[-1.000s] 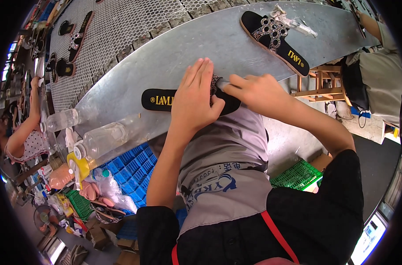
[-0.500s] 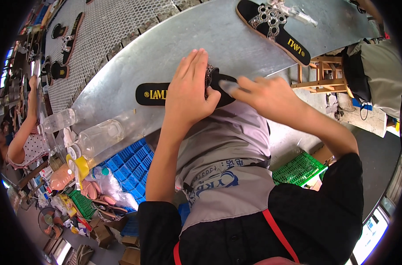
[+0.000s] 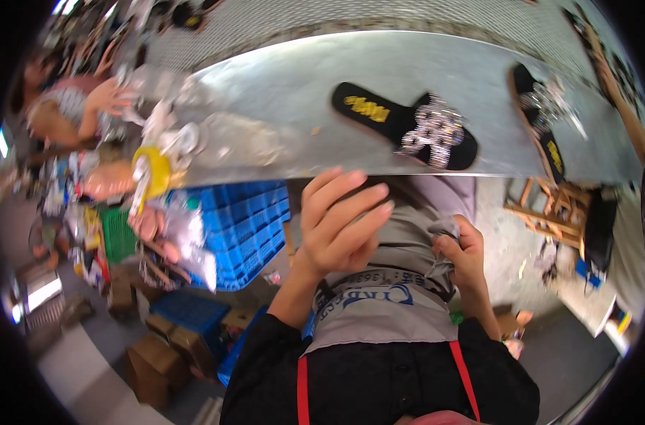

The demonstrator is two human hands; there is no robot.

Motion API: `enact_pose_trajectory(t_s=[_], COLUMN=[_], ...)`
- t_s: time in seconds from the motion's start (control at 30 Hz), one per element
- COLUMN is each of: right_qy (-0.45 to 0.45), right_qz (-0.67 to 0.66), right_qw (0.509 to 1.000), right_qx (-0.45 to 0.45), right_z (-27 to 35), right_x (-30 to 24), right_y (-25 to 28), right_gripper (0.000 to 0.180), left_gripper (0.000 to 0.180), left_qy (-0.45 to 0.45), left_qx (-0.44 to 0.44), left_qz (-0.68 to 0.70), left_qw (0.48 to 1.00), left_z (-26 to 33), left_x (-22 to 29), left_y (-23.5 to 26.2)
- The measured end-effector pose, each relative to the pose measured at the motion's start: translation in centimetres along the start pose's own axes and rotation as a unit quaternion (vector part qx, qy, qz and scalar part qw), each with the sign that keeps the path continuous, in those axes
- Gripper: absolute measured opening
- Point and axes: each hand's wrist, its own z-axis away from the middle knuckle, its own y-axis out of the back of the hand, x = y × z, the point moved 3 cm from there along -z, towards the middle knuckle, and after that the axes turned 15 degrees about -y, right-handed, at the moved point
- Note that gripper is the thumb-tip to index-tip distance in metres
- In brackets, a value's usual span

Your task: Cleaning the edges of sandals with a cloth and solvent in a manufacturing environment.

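Observation:
A black slide sandal (image 3: 436,131) with a glittering silver, stone-studded strap lies on the metal table (image 3: 287,85), toe to the right. Just off the table's front edge, my left hand (image 3: 340,227) hovers in front of my apron with fingers slightly bent and apart, holding nothing. My right hand (image 3: 467,251) is closed around a crumpled grey cloth (image 3: 444,237) at my apron's right side. Neither hand touches the sandal. A matching sandal (image 3: 542,106) rests farther right on the table, with a small whitish item over its strap.
Clear plastic bottles (image 3: 241,138) and a yellow tape roll (image 3: 151,173) crowd the table's left end. Below are a blue crate (image 3: 248,219) and cardboard boxes (image 3: 152,365). A wooden stool (image 3: 549,212) stands at right. Another person's hand (image 3: 110,98) is at far left.
Both hands have left the sandal and drawn back toward my body, the right one with the cloth. The sandal now lies free on the table. The view has turned.

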Motion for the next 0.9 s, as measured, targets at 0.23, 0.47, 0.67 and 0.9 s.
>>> enact_pose_trajectory(t_s=[0.23, 0.47, 0.67, 0.9], right_qy=[-0.004, 0.028, 0.027, -0.031], right_qz=[0.041, -0.001, 0.028, 0.075], right_qw=[0.992, 0.975, 0.987, 0.990], right_qx=[-0.123, -0.221, -0.156, -0.119], right_z=[-5.2, -7.1, -6.3, -5.6], right_x=[-2.5, -6.4, -4.9, -1.6], right_y=[-6.9, -10.4, -9.5, -7.3], right_gripper=[0.026, 0.040, 0.043, 0.035], left_gripper=[0.081, 0.091, 0.091, 0.084], left_qy=[0.226, 0.386, 0.485, 0.552], left_qx=[0.231, 0.231, 0.001, -0.072], left_qz=[-0.170, 0.142, 0.423, 0.526], left_qw=[0.931, 0.882, 0.765, 0.643], left_z=[4.6, 5.5, 7.2, 10.5], left_x=[-5.7, -10.0, -2.4, 2.5], left_y=[6.8, 6.4, 3.7, 0.5])
